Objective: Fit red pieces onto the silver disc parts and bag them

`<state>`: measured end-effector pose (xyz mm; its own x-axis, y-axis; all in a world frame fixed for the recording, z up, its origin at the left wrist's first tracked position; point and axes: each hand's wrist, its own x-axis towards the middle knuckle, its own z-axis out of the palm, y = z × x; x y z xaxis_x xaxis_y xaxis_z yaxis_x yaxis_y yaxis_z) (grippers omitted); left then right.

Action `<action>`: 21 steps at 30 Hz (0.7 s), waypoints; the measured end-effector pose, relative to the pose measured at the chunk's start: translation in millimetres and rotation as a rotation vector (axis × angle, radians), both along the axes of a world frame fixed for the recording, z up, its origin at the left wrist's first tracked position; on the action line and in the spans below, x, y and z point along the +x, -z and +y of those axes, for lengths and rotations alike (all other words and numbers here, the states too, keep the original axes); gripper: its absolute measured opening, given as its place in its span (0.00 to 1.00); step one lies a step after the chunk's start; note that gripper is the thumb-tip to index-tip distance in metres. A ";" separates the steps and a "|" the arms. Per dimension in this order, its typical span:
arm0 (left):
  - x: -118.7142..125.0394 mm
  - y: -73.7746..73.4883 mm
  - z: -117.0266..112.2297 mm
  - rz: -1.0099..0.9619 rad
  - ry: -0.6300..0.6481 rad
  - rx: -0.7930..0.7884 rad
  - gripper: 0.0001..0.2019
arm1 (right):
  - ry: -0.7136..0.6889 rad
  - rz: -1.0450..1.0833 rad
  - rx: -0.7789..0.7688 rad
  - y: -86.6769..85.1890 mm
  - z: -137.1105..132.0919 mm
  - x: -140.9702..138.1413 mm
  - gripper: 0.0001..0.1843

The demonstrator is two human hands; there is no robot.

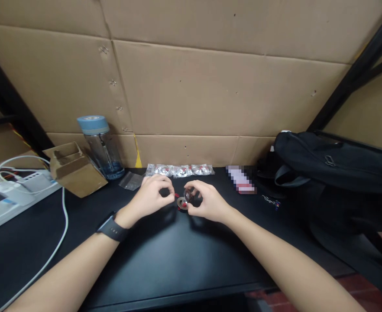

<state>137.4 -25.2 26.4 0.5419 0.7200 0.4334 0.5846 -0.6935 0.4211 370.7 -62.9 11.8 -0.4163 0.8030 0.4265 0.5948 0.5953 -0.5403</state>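
Observation:
My left hand (153, 195), with a dark watch on its wrist, pinches a small red piece (176, 195) between thumb and fingertips. My right hand (208, 201) is closed on a clear round disc (187, 195), held tilted by its edge. Just under it, between both hands, is a small silver ring-shaped part (179, 204) with red bits at its middle and edge. The disc and my right fingers cover some of this part. Beyond my hands lies a row of clear packets (182, 170) with silver round parts and red bits inside.
The black table (165, 264) ends in a front edge near me. At left are a power strip (18, 197) with white cables, an open cardboard box (77, 171) and a blue-lidded bottle (101, 147). A flat clear bag (131, 181) lies beside my left hand. A black backpack (337, 160) is at right.

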 end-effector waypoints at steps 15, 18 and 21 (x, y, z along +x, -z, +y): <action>-22.1 4.2 1.3 0.360 0.024 0.099 0.16 | 0.336 -0.608 -0.079 -16.9 7.1 37.9 0.12; 2.1 7.7 -12.1 0.285 0.186 0.078 0.14 | 0.321 -0.631 -0.096 -15.8 6.0 36.3 0.10; 16.2 12.3 -20.8 0.272 0.237 0.062 0.13 | 0.295 -0.629 -0.091 -16.2 4.5 35.3 0.09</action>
